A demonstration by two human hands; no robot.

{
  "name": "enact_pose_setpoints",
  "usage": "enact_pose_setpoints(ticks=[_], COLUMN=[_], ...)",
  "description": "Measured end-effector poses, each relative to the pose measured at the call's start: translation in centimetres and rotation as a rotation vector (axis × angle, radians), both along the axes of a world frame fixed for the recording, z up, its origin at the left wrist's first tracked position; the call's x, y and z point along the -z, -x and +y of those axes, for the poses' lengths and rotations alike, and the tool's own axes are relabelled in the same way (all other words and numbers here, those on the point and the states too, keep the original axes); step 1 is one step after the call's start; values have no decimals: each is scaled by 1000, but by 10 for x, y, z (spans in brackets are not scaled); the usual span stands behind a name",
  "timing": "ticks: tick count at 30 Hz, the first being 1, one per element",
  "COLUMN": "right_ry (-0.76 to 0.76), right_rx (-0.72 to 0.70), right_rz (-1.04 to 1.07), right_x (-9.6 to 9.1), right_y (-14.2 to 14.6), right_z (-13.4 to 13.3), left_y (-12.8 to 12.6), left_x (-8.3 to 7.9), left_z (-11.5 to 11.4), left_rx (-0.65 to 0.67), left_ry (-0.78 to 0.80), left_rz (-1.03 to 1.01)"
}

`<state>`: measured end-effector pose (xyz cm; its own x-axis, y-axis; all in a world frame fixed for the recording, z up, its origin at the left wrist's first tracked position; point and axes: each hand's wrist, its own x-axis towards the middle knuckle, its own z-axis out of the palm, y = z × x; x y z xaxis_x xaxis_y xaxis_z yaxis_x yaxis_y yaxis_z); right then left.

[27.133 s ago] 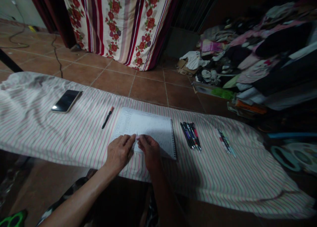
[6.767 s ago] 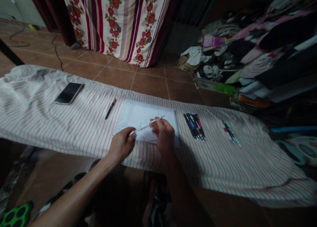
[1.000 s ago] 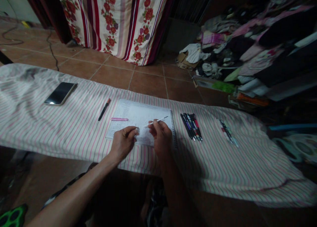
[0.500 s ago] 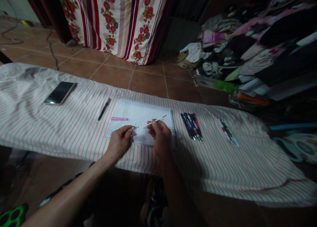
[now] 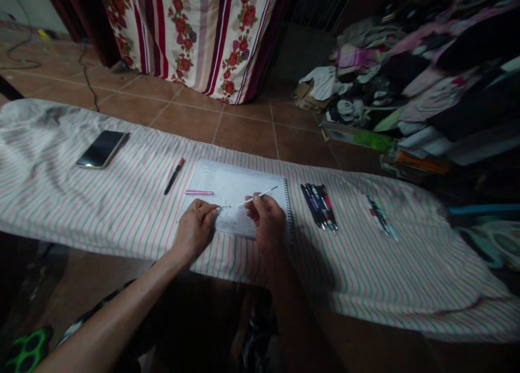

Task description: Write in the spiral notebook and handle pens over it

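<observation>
Above an open spiral notebook [image 5: 239, 180], my right hand [image 5: 268, 218] pinches a pen refill [image 5: 266, 192], a thin white tube with a dark end pointing up to the right. My left hand [image 5: 197, 224] is closed at the notebook's lower left, its fingertips on a small pale pen part [image 5: 220, 208] with a thin dark end; most of it is hidden by the fingers. A pink pen barrel [image 5: 199, 192] lies on the page's left side, just above my left hand. The two held pieces are apart.
Right of the notebook lie several pens [image 5: 319, 206], and farther right another small group of pens [image 5: 381, 217]. To the left are a dark marker [image 5: 174, 176] with an orange end and a phone [image 5: 103, 149]. Everything rests on a striped cloth [image 5: 365, 275].
My left hand has turned slightly and lowered its small pen part toward the page. My right hand keeps the refill at nearly the same angle. The whole view has shifted slightly.
</observation>
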<state>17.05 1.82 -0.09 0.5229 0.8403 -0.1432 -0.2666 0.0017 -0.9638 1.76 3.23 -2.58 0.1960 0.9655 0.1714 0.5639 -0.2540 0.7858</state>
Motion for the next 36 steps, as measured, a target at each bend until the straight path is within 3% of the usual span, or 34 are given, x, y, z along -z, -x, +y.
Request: enact_pose_setpoints(ticks=[13, 22, 36], right_ry=[3, 11, 7], right_rx=[-23, -33, -37], right_rz=[1, 11, -6], right_x=[3, 4, 5], right_y=[0, 2, 8], right_z=[2, 3, 5], left_y=[2, 0, -1], left_x=[-5, 3, 6], left_z=[2, 2, 1], left_rx=[5, 7, -67], left_ry=[-10, -1, 227], left_rz=[29, -27, -335])
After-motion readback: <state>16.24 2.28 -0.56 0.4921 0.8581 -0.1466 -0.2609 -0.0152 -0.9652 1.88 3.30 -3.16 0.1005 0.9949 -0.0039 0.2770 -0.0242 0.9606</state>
